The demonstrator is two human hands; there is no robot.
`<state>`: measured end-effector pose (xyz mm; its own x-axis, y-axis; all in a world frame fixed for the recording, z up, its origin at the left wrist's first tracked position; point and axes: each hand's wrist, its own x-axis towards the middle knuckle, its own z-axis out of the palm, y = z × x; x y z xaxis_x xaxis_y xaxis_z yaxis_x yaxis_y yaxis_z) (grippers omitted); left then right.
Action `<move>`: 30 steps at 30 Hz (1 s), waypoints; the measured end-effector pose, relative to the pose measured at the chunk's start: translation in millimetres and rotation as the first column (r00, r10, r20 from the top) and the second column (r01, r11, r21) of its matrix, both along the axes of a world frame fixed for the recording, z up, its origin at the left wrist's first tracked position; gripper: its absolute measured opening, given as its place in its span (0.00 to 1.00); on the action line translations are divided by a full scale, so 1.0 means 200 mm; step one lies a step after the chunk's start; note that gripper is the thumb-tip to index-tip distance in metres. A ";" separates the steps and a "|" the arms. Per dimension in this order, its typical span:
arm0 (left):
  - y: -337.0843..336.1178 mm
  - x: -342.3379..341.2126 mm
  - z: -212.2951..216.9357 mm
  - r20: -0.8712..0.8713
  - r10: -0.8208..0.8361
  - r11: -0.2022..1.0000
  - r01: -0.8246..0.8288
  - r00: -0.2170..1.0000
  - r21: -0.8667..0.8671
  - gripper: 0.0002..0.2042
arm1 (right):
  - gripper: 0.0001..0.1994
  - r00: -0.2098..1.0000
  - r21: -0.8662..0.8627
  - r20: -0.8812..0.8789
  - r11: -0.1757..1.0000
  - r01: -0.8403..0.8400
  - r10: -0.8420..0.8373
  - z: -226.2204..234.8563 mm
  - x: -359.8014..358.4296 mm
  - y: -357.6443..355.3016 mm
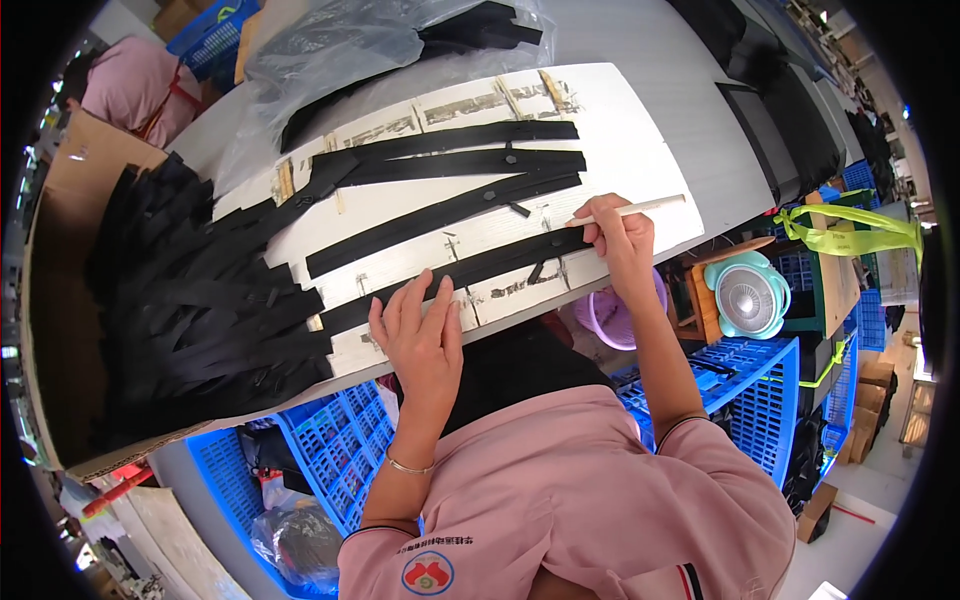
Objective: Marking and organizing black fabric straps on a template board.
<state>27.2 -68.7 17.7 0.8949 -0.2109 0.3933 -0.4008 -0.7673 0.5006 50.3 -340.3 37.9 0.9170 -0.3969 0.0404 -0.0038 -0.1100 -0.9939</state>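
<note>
Head view, black strip (500, 262): along the near edge of your white board (645, 110); long axis left to right, right end slanting slightly away from you.
Left hand (422, 335): fingers slightly apart, tips over the strip's left part, towards the board's near left corner.
Right hand (622, 242): fingers clamped on a white pencil (655, 205); nearer the strip's right end, point just beside its far edge, contact unclear.
Markings: round emblem (428, 573) and printed characters (436, 545) on your pink shirt (555, 450).
</note>
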 end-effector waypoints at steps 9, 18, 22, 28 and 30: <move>-0.29 0.09 0.06 0.017 -0.145 0.973 0.146 0.989 -0.178 0.11 | 0.14 0.996 0.003 -0.004 0.996 -0.084 0.084 -0.04 0.00 -0.01; -0.52 0.19 0.00 0.035 -0.225 0.949 0.227 0.974 -0.220 0.09 | 0.15 0.989 -0.041 0.023 0.988 -0.148 0.149 -0.08 0.01 -0.01; -0.52 0.19 0.00 0.038 -0.215 0.949 0.218 0.976 -0.229 0.09 | 0.14 0.985 -0.094 0.020 0.982 -0.167 0.169 -0.07 0.01 -0.01; -0.53 0.19 -0.01 0.037 -0.182 0.960 0.186 0.983 -0.211 0.09 | 0.14 0.984 -0.200 0.038 0.966 -0.164 0.175 -0.08 0.02 0.00; -0.53 0.19 -0.01 0.040 -0.181 0.960 0.185 0.983 -0.208 0.09 | 0.14 0.984 -0.206 0.062 0.967 -0.151 0.167 -0.08 0.01 0.00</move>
